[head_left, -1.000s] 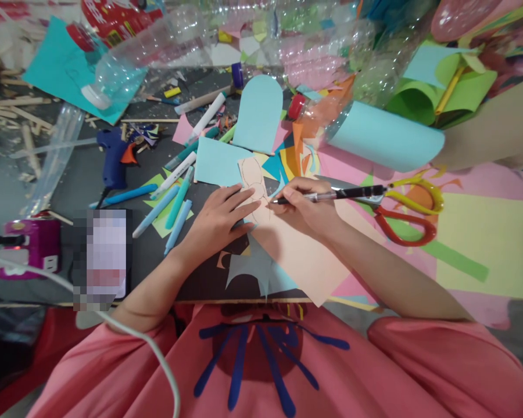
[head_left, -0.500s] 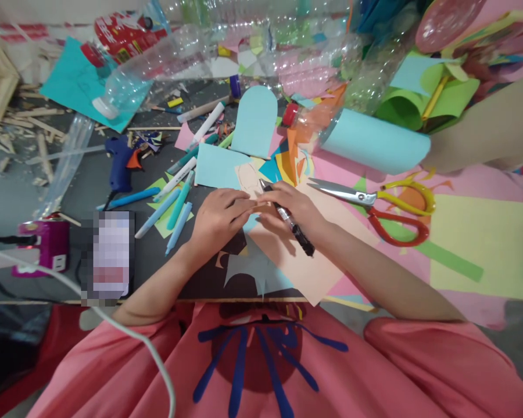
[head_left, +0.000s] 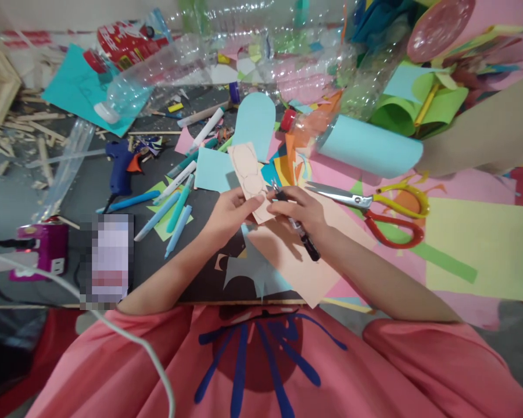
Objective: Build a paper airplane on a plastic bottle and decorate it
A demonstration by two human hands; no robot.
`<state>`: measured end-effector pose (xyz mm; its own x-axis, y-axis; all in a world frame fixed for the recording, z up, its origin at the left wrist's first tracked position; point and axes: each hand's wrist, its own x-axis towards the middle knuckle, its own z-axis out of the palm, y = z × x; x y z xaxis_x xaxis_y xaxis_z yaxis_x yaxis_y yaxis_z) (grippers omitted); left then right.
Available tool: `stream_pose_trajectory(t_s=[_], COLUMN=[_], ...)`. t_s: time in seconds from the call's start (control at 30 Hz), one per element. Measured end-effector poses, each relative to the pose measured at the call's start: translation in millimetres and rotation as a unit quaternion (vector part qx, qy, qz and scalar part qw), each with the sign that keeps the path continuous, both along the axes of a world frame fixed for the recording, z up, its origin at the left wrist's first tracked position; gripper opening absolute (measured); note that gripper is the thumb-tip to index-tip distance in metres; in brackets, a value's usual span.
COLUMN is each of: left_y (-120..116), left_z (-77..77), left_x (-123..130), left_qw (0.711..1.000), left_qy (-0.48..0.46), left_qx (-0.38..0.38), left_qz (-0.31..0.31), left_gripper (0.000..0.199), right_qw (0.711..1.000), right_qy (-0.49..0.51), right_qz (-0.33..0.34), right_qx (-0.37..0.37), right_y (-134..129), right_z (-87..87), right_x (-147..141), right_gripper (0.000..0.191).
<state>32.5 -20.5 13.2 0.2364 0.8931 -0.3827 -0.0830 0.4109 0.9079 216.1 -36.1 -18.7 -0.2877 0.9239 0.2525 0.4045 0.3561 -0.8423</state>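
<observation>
A narrow strip of peach paper (head_left: 246,165) with rounded outlines drawn on it is tilted up in front of me. My left hand (head_left: 230,213) pinches its lower end, thumb on top. My right hand (head_left: 303,212) has a black pen (head_left: 304,237) gripped in it, tip pointing up and away, and its fingertips are at the strip's right edge. Beneath the hands lies a larger peach sheet (head_left: 305,273). Just beyond the strip are a light blue rectangle (head_left: 213,168) and a light blue round-topped piece (head_left: 256,116).
Scissors (head_left: 361,200) with yellow and red handles lie right of my hands. Several markers (head_left: 178,215), a blue glue gun (head_left: 119,165) and a phone (head_left: 110,255) are on the left. A bottle wrapped in light blue paper (head_left: 370,145) and clear plastic bottles (head_left: 178,61) lie further back.
The peach strip has been raised off the table and tilted up, so more of its drawn outlines shows. My left hand has turned, thumb now on the strip. The pen stays in my right hand.
</observation>
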Motion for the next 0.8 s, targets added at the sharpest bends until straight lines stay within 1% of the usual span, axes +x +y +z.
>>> stream_pose_trajectory(t_s=[0.03,0.1,0.17,0.27,0.33,0.43,0.5,0.53,0.57,0.63,0.67,0.73,0.77,0.8], left_y=[2,5,9,11,9,4,2,2,1,0,0,-1,-1,-2], left_z=[-3.2,-8.0,-9.9,-9.5,-9.2,-10.4,-11.7,-12.3,-13.0,-14.2,-14.7,-15.6,-15.9,-16.0], left_x=[-2,-7,-12,-14,-11,-6,-4,-3,-3,-4,-4,-5,-5,-5], left_qw=[0.999,0.991,0.982,0.979,0.981,0.983,0.983,0.982,0.981,0.98,0.981,0.982,0.983,0.984], left_qy=[0.014,0.03,0.023,0.004,-0.004,-0.006,-0.01,-0.014,-0.018,-0.025,-0.025,-0.02,-0.016,-0.012], left_qx=[0.025,0.071,0.101,0.105,0.09,0.06,0.042,0.036,0.033,0.034,0.035,0.039,0.041,0.042], left_qz=[0.04,0.114,0.157,0.176,0.174,0.174,0.18,0.185,0.189,0.193,0.191,0.181,0.176,0.17], left_gripper=[0.028,0.028,0.032,0.034,0.036,0.035,0.034,0.033,0.033,0.033,0.033,0.033,0.034,0.035], right_qw=[1.0,0.998,0.996,0.985,0.98,0.981,0.986,0.988,0.989,0.992,0.992,0.986,0.978,0.965], right_qy=[-0.007,-0.019,-0.044,-0.112,-0.151,-0.15,-0.107,-0.082,-0.062,-0.054,-0.073,-0.157,-0.205,-0.256], right_qz=[0.001,0.011,0.031,0.07,0.071,0.033,0.002,-0.006,-0.008,-0.004,-0.003,0.001,0.0,-0.019], right_qx=[0.027,0.056,0.078,0.109,0.112,0.115,0.127,0.132,0.133,0.116,0.099,0.05,0.042,0.043], right_y=[2,7,12,17,16,14,14,13,13,11,10,4,0,-4], right_z=[-0.7,-1.8,-2.3,-3.0,-3.9,-4.5,-2.3,0.3,4.2,16.6,24.9,43.6,52.7,60.6], right_x=[-2,-6,-8,-9,-7,-5,-5,-5,-5,-3,-1,10,19,30], right_gripper=[0.013,0.02,0.027,0.033,0.037,0.036,0.026,0.022,0.021,0.028,0.031,0.028,0.024,0.022])
